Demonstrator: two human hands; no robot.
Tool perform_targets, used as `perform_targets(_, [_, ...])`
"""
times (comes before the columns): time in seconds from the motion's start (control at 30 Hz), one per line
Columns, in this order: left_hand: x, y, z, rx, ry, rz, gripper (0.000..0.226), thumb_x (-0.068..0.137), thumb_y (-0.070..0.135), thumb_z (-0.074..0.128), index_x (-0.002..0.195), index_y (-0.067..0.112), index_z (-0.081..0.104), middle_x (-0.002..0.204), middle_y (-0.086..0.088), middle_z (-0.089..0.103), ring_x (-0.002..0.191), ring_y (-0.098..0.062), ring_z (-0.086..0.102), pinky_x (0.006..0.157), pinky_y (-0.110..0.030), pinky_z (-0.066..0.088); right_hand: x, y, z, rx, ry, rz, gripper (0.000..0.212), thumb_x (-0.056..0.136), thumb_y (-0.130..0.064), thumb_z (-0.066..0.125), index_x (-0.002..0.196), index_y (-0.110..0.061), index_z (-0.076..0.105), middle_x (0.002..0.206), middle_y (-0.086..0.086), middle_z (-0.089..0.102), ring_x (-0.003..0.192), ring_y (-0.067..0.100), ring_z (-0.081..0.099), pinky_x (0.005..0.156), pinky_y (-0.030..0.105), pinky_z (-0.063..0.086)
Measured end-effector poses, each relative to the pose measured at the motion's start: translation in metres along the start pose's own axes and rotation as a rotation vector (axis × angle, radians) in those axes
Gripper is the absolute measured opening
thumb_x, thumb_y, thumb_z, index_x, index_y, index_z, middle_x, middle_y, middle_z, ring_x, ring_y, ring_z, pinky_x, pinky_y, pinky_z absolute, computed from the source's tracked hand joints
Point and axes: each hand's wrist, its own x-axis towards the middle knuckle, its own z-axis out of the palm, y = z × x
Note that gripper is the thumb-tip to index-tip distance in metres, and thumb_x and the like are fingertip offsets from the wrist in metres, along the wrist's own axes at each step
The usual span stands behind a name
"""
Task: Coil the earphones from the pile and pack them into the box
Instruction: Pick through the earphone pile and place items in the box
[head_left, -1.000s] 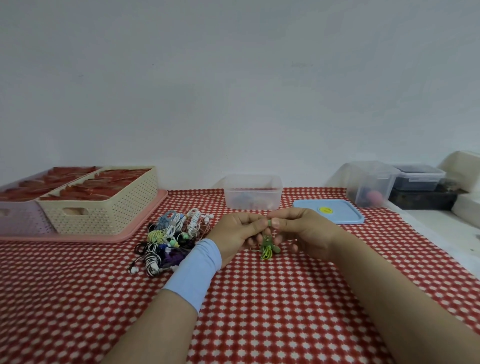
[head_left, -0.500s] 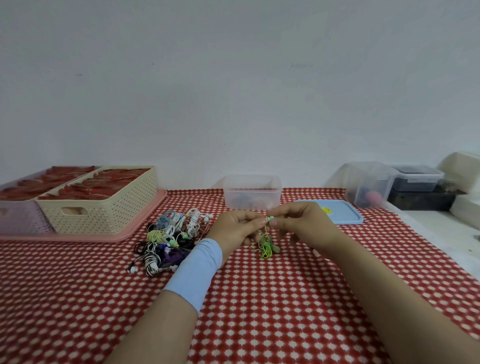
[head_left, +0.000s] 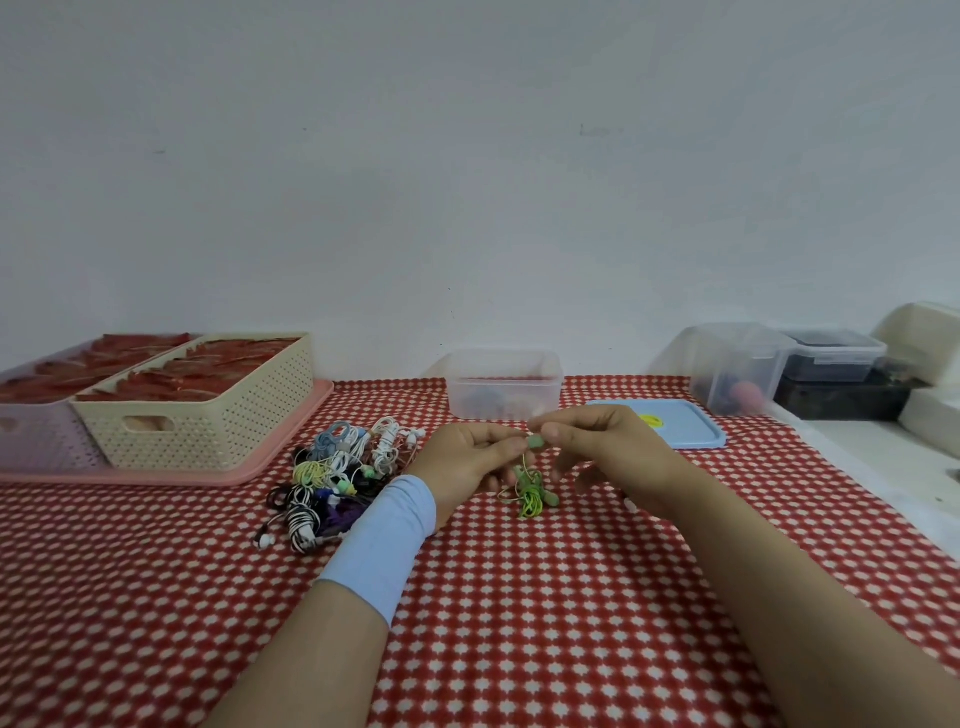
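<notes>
Loosened since a second ago, tangled green wired earphones (head_left: 530, 496) hang from one bud pinched between left hand (head_left: 470, 457) and right hand (head_left: 597, 441), fingers (head_left: 511, 446) curled; coiling likely still ahead.

A cream perforated plastic basket (head_left: 208, 415) holding red packets sits at ten o'clock on a flat pink plastic tray (head_left: 291, 441). At two o'clock stand a clear plastic tub (head_left: 737, 369) and a dark lidded container (head_left: 831, 358). A red-and-white checked tablecloth (head_left: 519, 623) lies underneath.

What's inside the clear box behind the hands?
Through the box wall, blurry blue and reddish things lie at the bottom. The cloudy wall hides what they are.
</notes>
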Motion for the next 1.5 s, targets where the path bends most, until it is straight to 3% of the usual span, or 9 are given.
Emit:
perform_targets(0.27, [-0.002,-0.002,-0.002,-0.027,-0.066,-0.006,0.013,0.092,0.007,0.065,0.099,0.008,0.076,0.075,-0.005,0.07,0.064,-0.011,0.059,0.06,-0.02,0.049,-0.001,0.001,0.003,0.062,-0.105,0.105,0.014,0.091,-0.014,0.068,0.099,-0.008,0.078,0.078,0.007,0.074,0.066,0.014,0.064,0.051,0.022,0.046])
perform_targets(0.47, [-0.002,0.002,-0.001,-0.161,-0.116,-0.04,0.013,0.092,0.004,0.062,0.098,0.006,0.073,0.076,-0.004,0.07,0.06,-0.009,0.058,0.056,-0.017,0.049,-0.001,-0.001,0.001,0.119,-0.176,0.108,0.016,0.085,-0.024,0.069,0.093,-0.014,0.079,0.085,0.007,0.075,0.071,0.013,0.067,0.052,0.022,0.047])
perform_targets(0.8, [-0.005,0.015,0.002,0.235,0.021,0.062,0.015,0.091,0.014,0.068,0.103,0.011,0.076,0.061,0.009,0.069,0.051,-0.001,0.06,0.054,-0.011,0.045,-0.001,-0.002,-0.005,-0.006,-0.087,0.099,0.013,0.084,-0.019,0.077,0.096,-0.014,0.079,0.084,0.006,0.076,0.068,0.014,0.067,0.053,0.023,0.042])
perform_targets(0.9, [-0.006,0.018,0.002,0.446,0.032,0.107,0.019,0.093,0.02,0.066,0.11,0.021,0.075,0.085,0.011,0.075,0.07,0.0,0.066,0.07,-0.01,0.049,0.002,0.002,-0.008,-0.201,0.029,0.059,0.012,0.079,-0.015,0.084,0.09,-0.013,0.08,0.082,0.007,0.078,0.072,0.015,0.068,0.061,0.02,0.053])
perform_targets(1.0, [-0.006,0.02,0.0,0.696,0.067,0.071,0.028,0.095,0.032,0.062,0.122,0.029,0.068,0.118,0.012,0.068,0.1,-0.005,0.061,0.09,-0.022,0.043,0.007,0.01,-0.011,-0.426,0.095,0.034,0.015,0.078,-0.018,0.086,0.091,-0.018,0.079,0.085,0.003,0.078,0.076,0.011,0.068,0.071,0.019,0.056])
perform_targets(1.17, [-0.008,0.023,0.018,1.058,-0.057,-0.202,0.063,0.072,0.069,0.067,0.113,0.021,0.065,0.109,0.004,0.066,0.099,-0.017,0.062,0.087,-0.036,0.053,0.007,0.009,-0.01,-0.825,-0.029,0.051,0.021,0.086,-0.031,0.077,0.106,-0.03,0.077,0.097,-0.015,0.073,0.089,0.0,0.065,0.085,0.022,0.054])
perform_targets(1.27, [-0.003,0.022,0.021,1.098,-0.041,-0.175,0.045,0.077,0.053,0.07,0.095,0.012,0.074,0.091,-0.008,0.07,0.083,-0.023,0.065,0.073,-0.037,0.053,0.004,0.004,-0.008,-0.873,-0.053,0.075,0.038,0.089,-0.018,0.066,0.125,-0.03,0.069,0.117,-0.01,0.07,0.105,0.006,0.063,0.097,0.026,0.05])
perform_targets(1.33, [-0.002,0.02,0.018,1.05,-0.047,-0.159,0.029,0.084,0.039,0.067,0.095,0.013,0.075,0.095,-0.008,0.072,0.087,-0.024,0.067,0.078,-0.038,0.054,0.003,0.001,-0.008,-0.847,-0.066,0.068,0.053,0.087,-0.011,0.059,0.136,-0.029,0.061,0.128,-0.008,0.064,0.109,0.007,0.057,0.098,0.024,0.044])
perform_targets(1.5, [0.003,0.021,0.003,0.934,-0.064,-0.066,0.018,0.092,0.031,0.063,0.104,0.024,0.076,0.098,0.001,0.072,0.089,-0.017,0.065,0.084,-0.035,0.053,0.01,0.002,0.001,-0.668,-0.131,-0.014,0.057,0.089,-0.028,0.072,0.143,-0.028,0.053,0.138,-0.01,0.057,0.111,0.006,0.058,0.092,0.02,0.04])
